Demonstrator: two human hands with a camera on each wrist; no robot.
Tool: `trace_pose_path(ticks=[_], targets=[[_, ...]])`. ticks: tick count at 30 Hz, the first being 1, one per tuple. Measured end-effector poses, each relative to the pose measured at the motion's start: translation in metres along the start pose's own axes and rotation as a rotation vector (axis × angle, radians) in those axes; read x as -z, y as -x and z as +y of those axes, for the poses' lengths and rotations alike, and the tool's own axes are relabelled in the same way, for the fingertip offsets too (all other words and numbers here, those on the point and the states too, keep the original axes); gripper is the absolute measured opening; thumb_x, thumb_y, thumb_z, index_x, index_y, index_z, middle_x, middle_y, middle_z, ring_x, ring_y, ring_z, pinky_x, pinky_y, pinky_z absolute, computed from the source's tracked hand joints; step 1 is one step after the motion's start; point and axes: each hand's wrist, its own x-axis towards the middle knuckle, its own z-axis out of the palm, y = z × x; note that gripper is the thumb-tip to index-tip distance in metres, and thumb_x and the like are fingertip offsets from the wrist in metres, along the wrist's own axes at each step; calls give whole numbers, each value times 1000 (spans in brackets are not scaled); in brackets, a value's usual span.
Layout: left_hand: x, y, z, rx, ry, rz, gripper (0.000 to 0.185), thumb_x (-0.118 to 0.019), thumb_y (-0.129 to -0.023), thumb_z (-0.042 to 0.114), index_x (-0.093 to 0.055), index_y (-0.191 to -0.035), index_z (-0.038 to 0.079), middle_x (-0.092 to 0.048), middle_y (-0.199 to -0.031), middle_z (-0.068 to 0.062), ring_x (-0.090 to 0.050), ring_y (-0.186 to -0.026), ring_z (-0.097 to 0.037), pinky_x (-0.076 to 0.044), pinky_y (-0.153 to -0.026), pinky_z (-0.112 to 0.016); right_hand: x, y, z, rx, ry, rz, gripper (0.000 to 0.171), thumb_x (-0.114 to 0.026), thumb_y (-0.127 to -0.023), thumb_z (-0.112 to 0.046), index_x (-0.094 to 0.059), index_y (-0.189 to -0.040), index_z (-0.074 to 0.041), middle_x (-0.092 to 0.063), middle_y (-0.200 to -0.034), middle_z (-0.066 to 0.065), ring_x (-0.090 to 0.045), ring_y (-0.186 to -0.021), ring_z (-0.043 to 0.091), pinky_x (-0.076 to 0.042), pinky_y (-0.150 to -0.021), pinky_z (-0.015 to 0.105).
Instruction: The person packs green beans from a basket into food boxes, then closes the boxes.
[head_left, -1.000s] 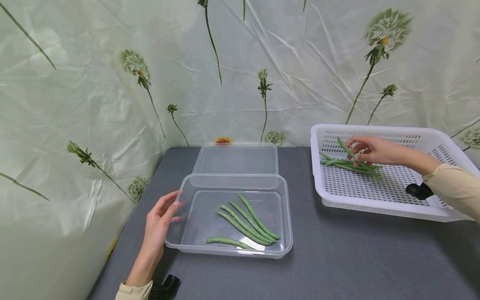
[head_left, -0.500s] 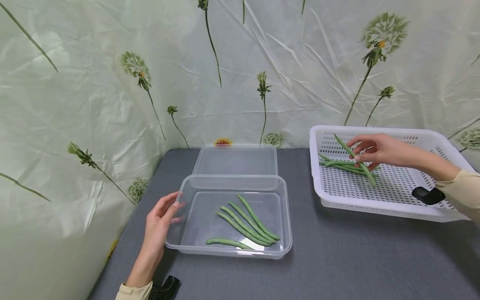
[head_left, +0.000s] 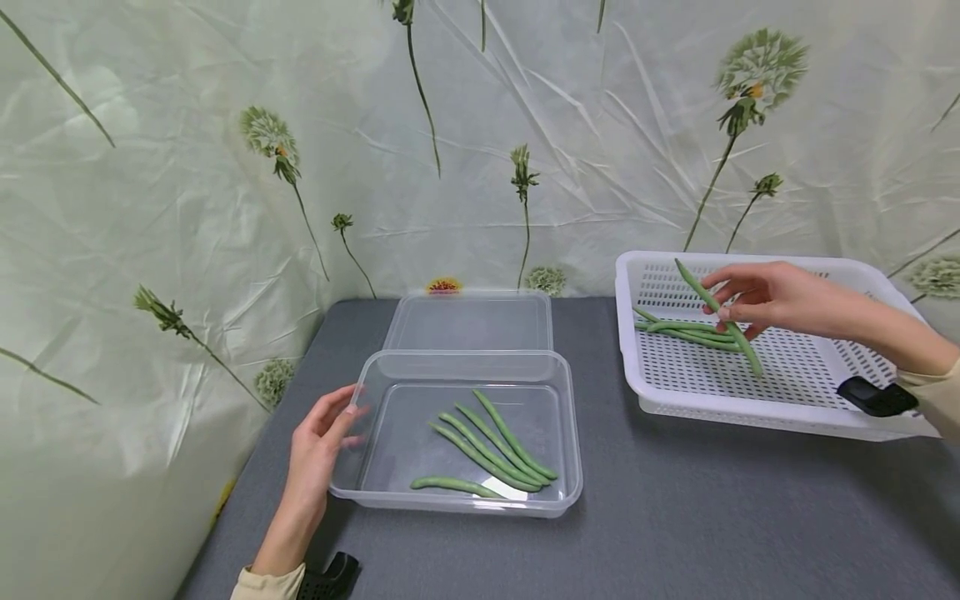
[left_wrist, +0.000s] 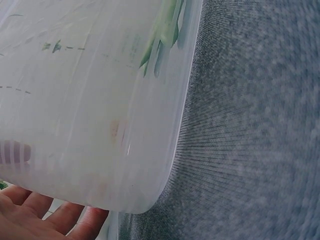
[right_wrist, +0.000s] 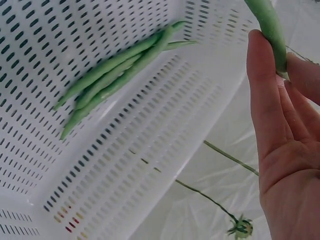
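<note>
My right hand (head_left: 802, 302) pinches a green bean (head_left: 696, 285) between thumb and fingers, above the white plastic basket (head_left: 757, 408). In the right wrist view, the thumb and index finger meet at the lower end of this bean (right_wrist: 270, 25). Several more green beans (right_wrist: 117, 72) lie in a small heap on the basket's perforated floor. At the left, my left hand (head_left: 318, 446) grips the left side of the clear plastic container (head_left: 457, 505), its fingertips showing through the wall. Several green beans (head_left: 491, 446) lie inside, most of them side by side, one apart near the front.
A clear flat lid (head_left: 472, 321) lies behind the container. The grey tabletop (head_left: 637, 508) runs between container and basket and in front of them. A pale sheet with printed dandelions (head_left: 450, 200) hangs behind and at the left.
My right hand has lifted the green bean up from the heap and drawn slightly to the right. The left hand and the container have stayed in place.
</note>
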Motion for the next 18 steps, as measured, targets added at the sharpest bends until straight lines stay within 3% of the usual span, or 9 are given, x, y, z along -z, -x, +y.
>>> trace_pose_path(ticks=[18], targets=[[0,0,0,-1,0,-3,39,-54,-103,24,-52,-137,5,-54,-138,-15,-63,-111,-12,-54,-77,-30,-9,15,-22,-5,-123,28,40,-59,-98,-2,-47,-136,0,-69,-108,8,-70,-90,19,-58,-64,41]])
